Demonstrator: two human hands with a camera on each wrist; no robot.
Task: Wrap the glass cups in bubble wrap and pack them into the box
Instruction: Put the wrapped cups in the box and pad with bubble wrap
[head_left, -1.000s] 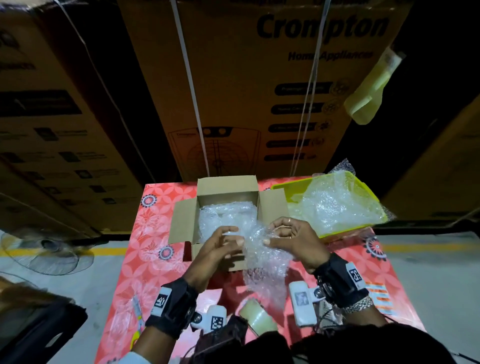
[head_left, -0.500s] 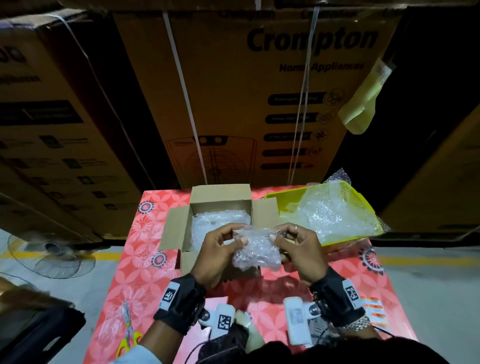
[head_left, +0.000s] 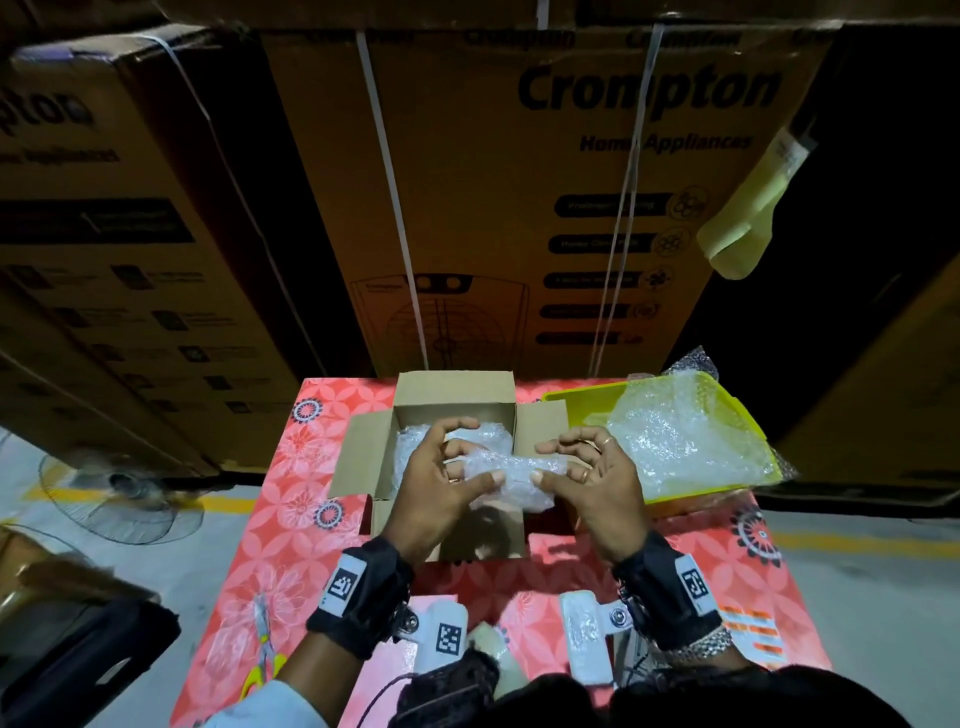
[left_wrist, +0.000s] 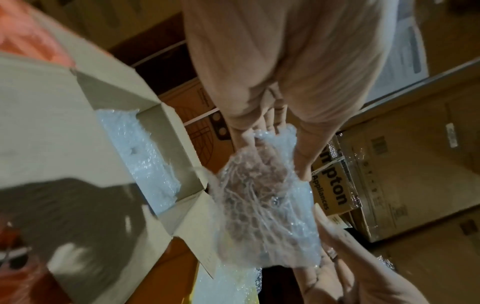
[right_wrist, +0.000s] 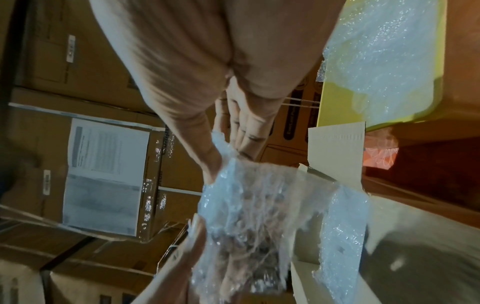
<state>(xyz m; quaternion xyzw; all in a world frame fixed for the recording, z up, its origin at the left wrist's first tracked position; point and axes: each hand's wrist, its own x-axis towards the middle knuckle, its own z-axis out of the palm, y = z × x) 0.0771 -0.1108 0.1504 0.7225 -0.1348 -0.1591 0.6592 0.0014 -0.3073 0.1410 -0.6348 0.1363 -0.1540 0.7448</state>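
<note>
A bundle wrapped in bubble wrap (head_left: 511, 480) hangs between both hands, just above the front of the open cardboard box (head_left: 374, 441). My left hand (head_left: 441, 478) grips its left end with thumb and curled fingers. My right hand (head_left: 587, 473) grips the right end the same way. The wrist views show the bubble-wrapped bundle (left_wrist: 265, 207) (right_wrist: 249, 224) close up, with something dark showing through the film; the cup itself is not plainly visible. More bubble wrap (head_left: 415, 441) lies inside the box, shown in the left wrist view as bubble wrap (left_wrist: 148, 162) against the box wall.
A yellow tray (head_left: 582, 410) holding loose bubble wrap (head_left: 680, 436) stands right of the box. Scissors (head_left: 265, 649) lie at the table's front left, a tape roll (head_left: 488, 649) near my body. Large cartons (head_left: 519, 182) wall off the back. A fan (head_left: 119, 493) stands on the floor left.
The loose hanging sheet has been gathered into a compact bundle held sideways between both hands. The hands moved up toward the box opening.
</note>
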